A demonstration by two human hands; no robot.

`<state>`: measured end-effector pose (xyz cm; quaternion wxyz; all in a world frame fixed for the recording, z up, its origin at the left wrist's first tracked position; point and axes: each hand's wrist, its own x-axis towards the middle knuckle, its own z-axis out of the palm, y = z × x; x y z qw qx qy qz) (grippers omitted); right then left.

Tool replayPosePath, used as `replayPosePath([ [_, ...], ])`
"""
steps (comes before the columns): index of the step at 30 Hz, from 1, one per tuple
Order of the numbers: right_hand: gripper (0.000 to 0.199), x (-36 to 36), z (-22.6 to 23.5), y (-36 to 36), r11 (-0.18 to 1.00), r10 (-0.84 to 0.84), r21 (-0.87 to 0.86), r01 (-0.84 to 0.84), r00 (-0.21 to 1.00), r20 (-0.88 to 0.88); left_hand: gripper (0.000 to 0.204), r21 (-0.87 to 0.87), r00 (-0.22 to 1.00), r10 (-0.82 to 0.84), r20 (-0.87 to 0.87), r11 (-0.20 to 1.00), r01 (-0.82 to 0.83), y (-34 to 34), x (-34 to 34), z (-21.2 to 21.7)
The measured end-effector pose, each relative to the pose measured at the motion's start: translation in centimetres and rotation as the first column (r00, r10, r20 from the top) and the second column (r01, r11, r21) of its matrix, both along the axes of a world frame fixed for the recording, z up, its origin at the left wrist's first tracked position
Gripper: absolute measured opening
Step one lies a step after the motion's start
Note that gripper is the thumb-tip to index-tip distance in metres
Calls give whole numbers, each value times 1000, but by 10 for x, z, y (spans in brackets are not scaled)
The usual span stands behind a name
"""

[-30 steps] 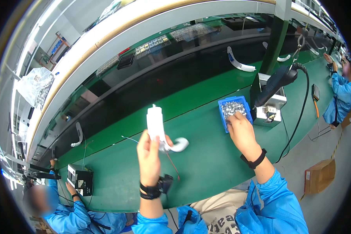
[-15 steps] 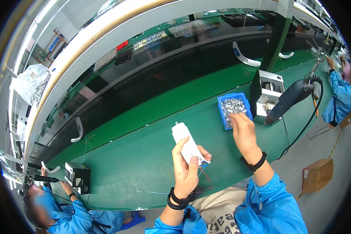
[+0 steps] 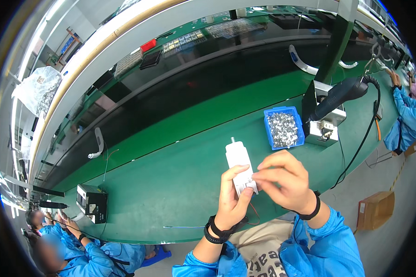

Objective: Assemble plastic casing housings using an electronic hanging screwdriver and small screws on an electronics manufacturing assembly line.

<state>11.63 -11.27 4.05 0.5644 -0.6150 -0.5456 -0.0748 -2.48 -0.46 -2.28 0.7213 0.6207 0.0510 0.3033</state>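
My left hand [image 3: 231, 198] is wrapped round a long white plastic housing [image 3: 238, 157] with a short metal pin at its far end. The thumb presses near the housing's close end, where thin red and blue wires come out below. Over that end, my right hand [image 3: 286, 182] has thumb and forefinger pinched together at the housing's surface. Whatever is between these fingertips is too small to make out. Beyond my right hand, a blue bin [image 3: 289, 147] full of small metal parts stands on the green bench [image 3: 171, 184].
A black electric screwdriver [image 3: 342, 98] hangs at the right on a coiled cord, in front of a metal feeder box [image 3: 320, 134]. Curved white parts [image 3: 302, 63] lie along the far strip. Co-workers in blue sit at the left [image 3: 88, 249] and far right. A cardboard box [image 3: 375, 210] is on the floor.
My right hand has left the blue bin and come down left to the housing. The left hand has moved the housing slightly right and turned it, so its near end faces up.
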Motion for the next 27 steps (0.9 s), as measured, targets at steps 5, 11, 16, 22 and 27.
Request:
replayPosePath([
  [5, 28, -2, -7, 4, 998, 18, 47, -31, 966, 260, 55, -54, 997, -34, 75, 998, 38, 3, -1, -1],
  [11, 28, -4, -17, 1, 998, -55, 65, 27, 873, 485, 51, -101, 999, -32, 35, 994, 35, 0, 3, 1],
  [16, 32, 0, -18, -1, 996, -87, 46, 74, 837, 541, 40, -7, 996, 77, 35, 997, -77, -1, 14, 0],
  [22, 45, 24, -48, -56, 843, -516, 230, 487, 852, 86, 35, -157, 999, 16, 52, 988, -8, -3, 29, 2],
  [27, 72, 81, -9, -49, 765, -478, 345, 544, 838, -263, 32, -217, 999, 35, 3, 976, -33, 4, 31, -2],
])
